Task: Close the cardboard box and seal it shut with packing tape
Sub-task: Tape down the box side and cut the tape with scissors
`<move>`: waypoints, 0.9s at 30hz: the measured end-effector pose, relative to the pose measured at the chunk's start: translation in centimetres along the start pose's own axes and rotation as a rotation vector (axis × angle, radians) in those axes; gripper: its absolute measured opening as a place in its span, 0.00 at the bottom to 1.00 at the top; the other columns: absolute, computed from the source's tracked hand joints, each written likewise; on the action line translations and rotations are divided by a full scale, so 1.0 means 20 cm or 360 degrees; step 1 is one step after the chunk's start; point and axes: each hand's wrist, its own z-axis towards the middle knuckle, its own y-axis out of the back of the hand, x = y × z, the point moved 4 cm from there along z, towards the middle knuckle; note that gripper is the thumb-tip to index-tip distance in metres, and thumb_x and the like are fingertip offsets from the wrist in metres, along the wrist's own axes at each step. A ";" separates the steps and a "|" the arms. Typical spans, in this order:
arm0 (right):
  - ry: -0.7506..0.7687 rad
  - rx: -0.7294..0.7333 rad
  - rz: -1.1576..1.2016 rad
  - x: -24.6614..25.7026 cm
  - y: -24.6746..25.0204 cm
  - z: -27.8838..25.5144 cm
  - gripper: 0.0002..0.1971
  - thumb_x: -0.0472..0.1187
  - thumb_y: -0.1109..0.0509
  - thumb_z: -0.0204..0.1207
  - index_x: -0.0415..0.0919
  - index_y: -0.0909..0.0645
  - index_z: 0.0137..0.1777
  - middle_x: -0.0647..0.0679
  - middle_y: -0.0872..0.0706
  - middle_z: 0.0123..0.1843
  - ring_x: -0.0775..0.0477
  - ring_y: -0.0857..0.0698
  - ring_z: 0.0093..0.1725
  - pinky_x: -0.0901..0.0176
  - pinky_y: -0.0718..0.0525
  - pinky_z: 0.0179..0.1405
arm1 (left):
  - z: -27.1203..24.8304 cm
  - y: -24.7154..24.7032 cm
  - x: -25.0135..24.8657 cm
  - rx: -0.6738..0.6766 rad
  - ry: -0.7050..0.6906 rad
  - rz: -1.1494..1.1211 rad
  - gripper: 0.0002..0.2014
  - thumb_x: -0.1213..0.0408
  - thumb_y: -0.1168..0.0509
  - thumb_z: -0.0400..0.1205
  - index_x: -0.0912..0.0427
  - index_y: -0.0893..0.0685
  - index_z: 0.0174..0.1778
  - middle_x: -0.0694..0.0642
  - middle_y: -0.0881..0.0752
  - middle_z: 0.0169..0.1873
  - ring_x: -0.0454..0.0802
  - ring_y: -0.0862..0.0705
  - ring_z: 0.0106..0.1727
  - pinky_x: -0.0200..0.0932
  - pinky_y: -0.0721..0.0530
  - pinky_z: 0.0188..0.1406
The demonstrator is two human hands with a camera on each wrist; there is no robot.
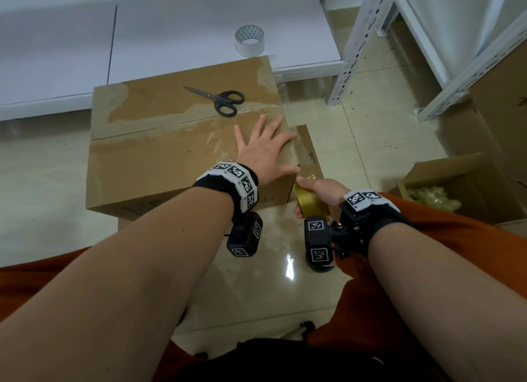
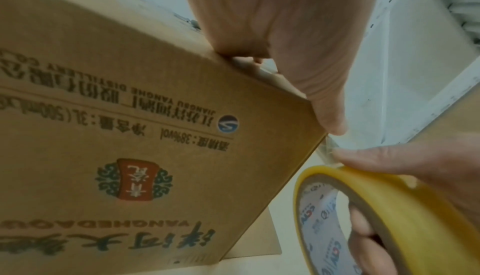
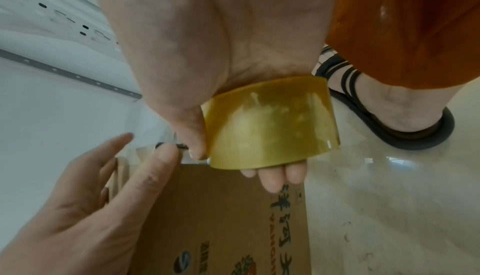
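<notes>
Right hand [image 1: 319, 193] grips tape roll [image 1: 309, 202].

Scissors [image 1: 219, 101] on cardboard box [image 1: 159, 153], spare tape roll [image 1: 249, 40] behind, perhaps on a platform [image 1: 171, 25]

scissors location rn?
Head view: the scissors lie on top of the box, toward its far side, beyond the left hand and nearer than the white tape roll.
</notes>
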 end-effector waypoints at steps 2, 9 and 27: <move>0.0011 -0.0012 0.0026 0.01 0.00 0.00 0.18 0.49 0.32 0.80 0.30 0.23 0.52 0.35 0.13 0.39 0.38 0.12 0.35 0.44 0.12 0.48 | 0.00 -0.01 0.01 0.0006 0.0025 0.0032 0.45 0.31 0.36 0.72 0.37 0.47 0.83 0.46 0.52 0.85 0.52 0.60 0.85 0.77 0.64 0.76; 0.0042 -0.0072 -0.0207 -0.06 0.08 0.18 0.52 0.67 0.16 0.35 0.36 0.22 0.59 0.36 0.12 0.55 0.33 0.13 0.56 0.36 0.18 0.62 | 0.00 -0.01 -0.02 -0.0030 0.0087 0.0123 0.44 0.29 0.40 0.74 0.40 0.48 0.83 0.44 0.51 0.85 0.52 0.59 0.85 0.79 0.61 0.75; 0.0001 -0.0326 -0.0664 0.12 0.06 0.01 0.49 0.65 0.22 0.61 0.33 0.31 0.75 0.34 0.20 0.69 0.33 0.18 0.62 0.43 0.17 0.59 | -0.04 0.24 0.26 -0.0254 0.0184 -0.0120 0.31 0.55 0.36 0.83 0.56 0.37 0.82 0.55 0.39 0.83 0.54 0.40 0.83 0.49 0.42 0.81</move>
